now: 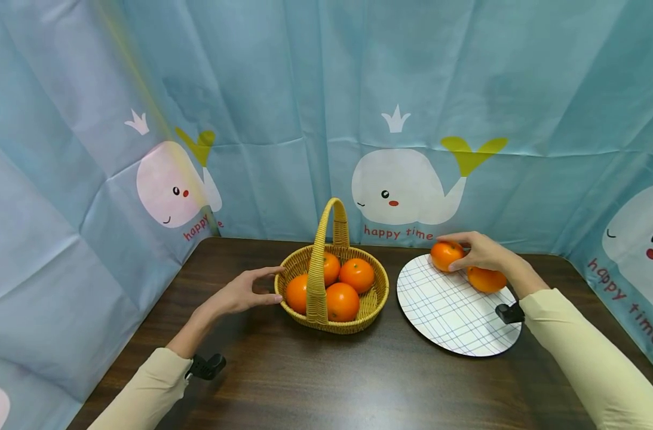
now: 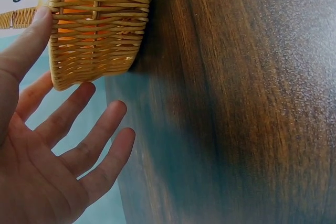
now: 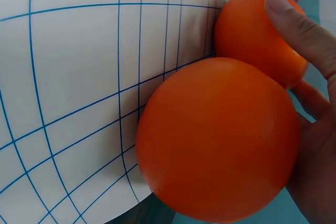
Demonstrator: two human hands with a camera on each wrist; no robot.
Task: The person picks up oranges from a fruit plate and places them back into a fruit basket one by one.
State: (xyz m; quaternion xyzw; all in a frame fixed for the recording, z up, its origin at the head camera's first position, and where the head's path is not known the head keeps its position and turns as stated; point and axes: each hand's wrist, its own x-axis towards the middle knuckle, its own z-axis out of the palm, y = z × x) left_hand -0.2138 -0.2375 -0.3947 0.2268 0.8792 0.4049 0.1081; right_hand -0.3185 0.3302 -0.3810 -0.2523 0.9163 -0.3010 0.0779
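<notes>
A yellow wicker basket (image 1: 378, 298) with a tall handle holds several oranges (image 1: 356, 275). My left hand (image 1: 239, 291) is at its left side, thumb and fingers spread and fairly straight, the tips touching the rim. In the left wrist view the thumb (image 2: 32, 40) lies against the basket's edge (image 2: 97, 51). On the white plate (image 1: 450, 316) with blue grid lines, my right hand (image 1: 482, 252) holds an orange (image 1: 445, 255) between thumb and fingers, near the far edge. A second orange (image 1: 486, 279) sits just under that hand, partly hidden by it; the right wrist view shows this nearer orange (image 3: 220, 140) large.
The dark wooden table (image 1: 358, 382) carries the basket and plate. Behind and at both sides hangs a light blue curtain (image 1: 261, 119) with whale prints. Black straps with small devices (image 1: 207, 366) sit at both wrists, below cream sleeves.
</notes>
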